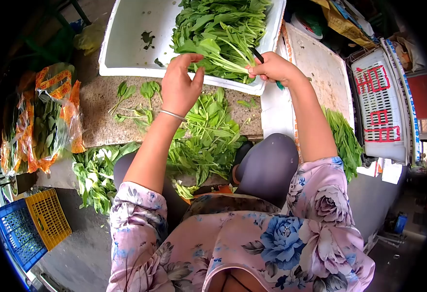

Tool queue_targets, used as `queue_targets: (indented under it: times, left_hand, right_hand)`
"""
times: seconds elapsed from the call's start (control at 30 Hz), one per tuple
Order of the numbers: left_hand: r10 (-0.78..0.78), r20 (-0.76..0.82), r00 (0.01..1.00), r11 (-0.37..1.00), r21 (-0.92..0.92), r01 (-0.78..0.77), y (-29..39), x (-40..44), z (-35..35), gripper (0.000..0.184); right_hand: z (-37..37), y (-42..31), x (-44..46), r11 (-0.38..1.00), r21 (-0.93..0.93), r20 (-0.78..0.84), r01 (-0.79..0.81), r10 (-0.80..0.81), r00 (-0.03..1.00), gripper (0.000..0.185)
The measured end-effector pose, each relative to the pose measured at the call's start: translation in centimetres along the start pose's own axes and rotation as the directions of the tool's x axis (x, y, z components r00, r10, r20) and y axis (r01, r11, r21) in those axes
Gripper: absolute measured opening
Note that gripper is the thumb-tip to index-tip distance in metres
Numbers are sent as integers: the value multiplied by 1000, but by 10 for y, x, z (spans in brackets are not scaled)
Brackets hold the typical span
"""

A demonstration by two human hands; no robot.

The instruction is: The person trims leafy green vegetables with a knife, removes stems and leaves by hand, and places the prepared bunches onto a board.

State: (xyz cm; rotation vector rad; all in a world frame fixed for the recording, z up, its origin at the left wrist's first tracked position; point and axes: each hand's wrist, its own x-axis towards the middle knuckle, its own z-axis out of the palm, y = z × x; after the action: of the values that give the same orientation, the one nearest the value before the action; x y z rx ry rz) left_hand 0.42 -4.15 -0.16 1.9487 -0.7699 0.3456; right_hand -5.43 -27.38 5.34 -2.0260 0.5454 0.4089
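My right hand (274,69) is closed around the stem ends of a small bunch of leafy greens (223,59), over the near right edge of a white foam box (126,44). A slim dark tool (257,54), perhaps a knife, also sits in that hand, with a teal end (280,85) poking out below. My left hand (181,82) is open beside the bunch's leaves, thumb and fingers apart; whether the fingertips touch the leaves I cannot tell. More stacked greens (223,19) fill the right part of the box.
Loose greens (203,136) lie on the stone ledge (101,107) and below it near my knees. Plastic bags of greens (53,112) stand left, above blue (18,233) and yellow crates (48,216). A second foam box (320,68) and a white crate (376,102) are on the right.
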Motion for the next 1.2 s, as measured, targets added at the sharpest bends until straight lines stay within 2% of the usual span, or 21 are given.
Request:
queue_targets:
  times: [0.07,0.13,0.2,0.33,0.4,0.47,0.6,0.67,0.73,0.77,0.83,0.87,0.93,1.0,1.07,1.1,1.13,1.2]
  left_hand:
    - [230,-27,973,971,80,-227,7,0,0,34]
    - [296,21,955,950,102,-296,10,-1,3,42]
    - [362,43,931,919,149,-364,14,-3,2,45]
    - [364,73,928,915,159,-371,9,-8,-3,46]
    - [232,234,944,971,7,-240,4,-12,-7,42]
    - [222,234,947,972,21,-233,5,-16,-9,39]
    - [270,184,945,958,48,-283,0,-21,-7,36]
    - [225,316,922,959,97,-268,-8,-21,-9,33]
    - [246,277,929,950,120,-288,-6,-21,-10,26]
    - [220,218,951,957,140,-253,-8,-21,-9,21]
    - [149,151,977,972,161,-173,-8,-21,-13,15]
    - [144,156,977,972,161,-169,-7,-20,-16,15]
    - [259,169,951,944,165,-287,-2,-17,-21,17]
    - [298,197,934,937,124,-325,0,-20,-21,22]
    - [310,240,920,948,-9,-317,-5,-25,-15,25]
    - [140,350,926,989,-90,-115,-3,-29,-17,26]
    - [137,351,926,990,-89,-113,-2,-29,-18,26]
    - [19,384,923,993,-113,27,-1,-28,-19,31]
  right_hand:
    - [15,-7,-16,991,132,53,19,-27,998,15]
    - [27,-6,-23,946,320,182,43,-106,978,14]
    - [45,-7,-26,893,450,210,3,-109,971,17]
    - [63,1,-23,807,590,286,-13,-194,939,16]
    - [67,3,-23,792,611,301,-15,-214,930,16]
    - [71,6,-19,739,674,272,1,-249,929,16]
    - [73,6,-19,778,627,286,29,-264,921,15]
    - [75,6,-19,781,623,274,41,-267,924,16]
    - [74,7,-16,834,548,167,70,-191,967,18]
    - [74,7,-15,834,549,170,65,-188,967,18]
    - [78,8,-16,942,297,-3,159,-165,986,17]
    - [81,9,-16,941,300,0,153,-161,987,17]
    - [88,8,-16,970,148,-83,193,-182,980,19]
    - [92,6,-16,966,166,-66,196,-187,980,18]
    - [94,5,-14,899,364,8,245,-266,964,15]
    - [95,2,-16,882,413,16,226,-255,967,18]
    - [96,-1,-16,882,414,19,225,-255,967,18]
    - [99,-5,-15,813,546,-7,199,-233,972,36]
